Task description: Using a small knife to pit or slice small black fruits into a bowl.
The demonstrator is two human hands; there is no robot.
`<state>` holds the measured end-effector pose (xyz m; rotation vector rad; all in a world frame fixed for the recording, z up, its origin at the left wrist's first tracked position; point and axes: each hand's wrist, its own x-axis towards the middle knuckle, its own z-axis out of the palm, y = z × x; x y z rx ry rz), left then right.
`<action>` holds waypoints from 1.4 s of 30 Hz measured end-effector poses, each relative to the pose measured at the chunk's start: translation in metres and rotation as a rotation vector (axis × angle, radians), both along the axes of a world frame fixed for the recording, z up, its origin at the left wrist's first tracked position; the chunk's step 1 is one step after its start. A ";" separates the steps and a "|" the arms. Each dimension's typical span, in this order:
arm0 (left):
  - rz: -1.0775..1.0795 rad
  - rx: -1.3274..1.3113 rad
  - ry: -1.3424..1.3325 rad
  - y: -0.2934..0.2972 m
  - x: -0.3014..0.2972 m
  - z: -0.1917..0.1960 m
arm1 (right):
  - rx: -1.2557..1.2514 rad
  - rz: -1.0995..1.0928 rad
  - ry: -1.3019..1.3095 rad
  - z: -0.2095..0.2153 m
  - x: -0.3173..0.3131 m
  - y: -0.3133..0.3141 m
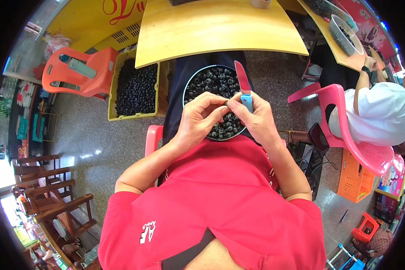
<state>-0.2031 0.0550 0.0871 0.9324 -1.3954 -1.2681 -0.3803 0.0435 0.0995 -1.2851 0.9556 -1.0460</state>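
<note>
A round bowl (184, 93) rests on my lap, filled with small dark round pieces (215, 80), some showing a paler spot; I cannot tell if they are nuts or shells. Over it, my left hand (198, 116) pinches one small round piece (227, 103) between thumb and fingertips. My right hand (258, 119) meets it there, its thumb and finger against the same piece. A small knife (243, 80) with a red blade and light blue handle is tucked in the right hand, blade pointing up and away from me.
Ahead is a yellow table (220, 29). To the left stand a yellow crate (110, 105) of dark pieces and an orange chair (101, 69). At right a person in white (378, 112) sits on a pink chair (339, 114) near an orange crate (350, 182).
</note>
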 end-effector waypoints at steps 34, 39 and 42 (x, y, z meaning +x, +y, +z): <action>-0.037 0.108 0.307 0.003 0.004 -0.003 | -0.763 -0.145 0.654 0.000 0.004 0.007; -0.042 0.102 0.286 0.003 0.004 -0.001 | -0.762 -0.137 0.666 0.000 0.005 0.007; -0.043 0.101 0.283 0.002 0.005 -0.003 | -0.765 -0.143 0.673 0.000 0.006 0.006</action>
